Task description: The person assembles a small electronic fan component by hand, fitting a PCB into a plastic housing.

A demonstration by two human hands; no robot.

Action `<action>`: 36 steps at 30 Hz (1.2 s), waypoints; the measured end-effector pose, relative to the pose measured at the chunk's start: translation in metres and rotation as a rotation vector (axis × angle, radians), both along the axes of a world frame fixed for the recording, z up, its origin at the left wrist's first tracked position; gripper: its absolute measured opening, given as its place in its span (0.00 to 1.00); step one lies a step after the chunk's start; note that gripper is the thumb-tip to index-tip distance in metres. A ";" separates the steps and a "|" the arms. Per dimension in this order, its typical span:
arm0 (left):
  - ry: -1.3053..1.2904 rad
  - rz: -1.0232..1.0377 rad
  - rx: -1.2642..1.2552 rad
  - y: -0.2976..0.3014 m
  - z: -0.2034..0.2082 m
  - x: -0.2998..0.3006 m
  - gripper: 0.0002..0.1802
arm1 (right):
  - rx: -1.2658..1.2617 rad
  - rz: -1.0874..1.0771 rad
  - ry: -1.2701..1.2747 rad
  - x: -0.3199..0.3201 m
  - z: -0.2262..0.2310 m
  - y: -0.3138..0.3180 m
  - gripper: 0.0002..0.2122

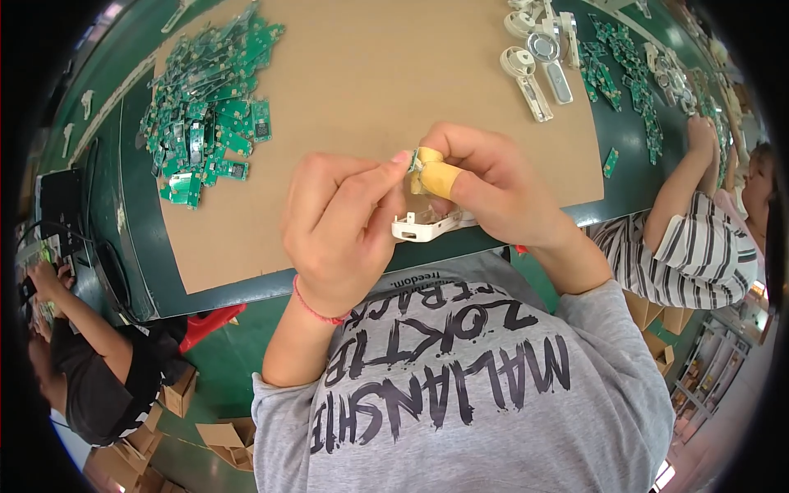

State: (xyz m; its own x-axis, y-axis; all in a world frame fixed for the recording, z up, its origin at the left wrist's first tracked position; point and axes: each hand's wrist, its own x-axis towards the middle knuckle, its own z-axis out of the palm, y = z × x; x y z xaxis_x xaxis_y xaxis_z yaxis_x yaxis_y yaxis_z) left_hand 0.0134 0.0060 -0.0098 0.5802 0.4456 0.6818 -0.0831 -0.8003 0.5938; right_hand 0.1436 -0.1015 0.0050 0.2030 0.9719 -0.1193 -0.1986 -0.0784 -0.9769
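In front of my chest, both hands meet over the near edge of the brown board. My left hand (339, 215) is closed in a pinch, thumb and fingertip on a small green circuit board (413, 161) that my fingers mostly cover. Yellow finger covers sit on the thumb and forefinger of my right hand (503, 185), which press against the same small piece from the other side. Below them, the lower fingers of my right hand hold a white plastic housing (423, 231), with its cut-out end toward my left hand.
A heap of green circuit boards (218, 107) lies on the left of the brown board (353, 82). White plastic housings with round heads (526, 74) lie at the far right, beside more circuit boards (633, 74). Co-workers sit on both sides; one in a striped shirt (699, 255) works at right.
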 end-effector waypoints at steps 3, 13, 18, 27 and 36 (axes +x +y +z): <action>-0.013 0.020 -0.016 -0.001 -0.002 -0.001 0.17 | -0.008 -0.018 0.051 -0.003 0.000 0.001 0.03; -0.121 -0.036 -0.260 0.005 -0.004 -0.001 0.15 | 0.150 -0.084 -0.221 -0.002 0.004 0.008 0.05; -0.121 -0.111 -0.536 -0.006 -0.007 0.004 0.27 | 0.366 -0.168 -0.716 0.011 -0.011 0.012 0.08; 0.303 -0.931 -2.049 -0.001 -0.027 -0.007 0.21 | 0.706 -0.106 -1.215 0.029 0.007 0.019 0.07; -0.134 -0.871 -2.137 -0.011 -0.019 0.008 0.20 | 0.815 0.096 -1.482 0.030 0.025 0.015 0.08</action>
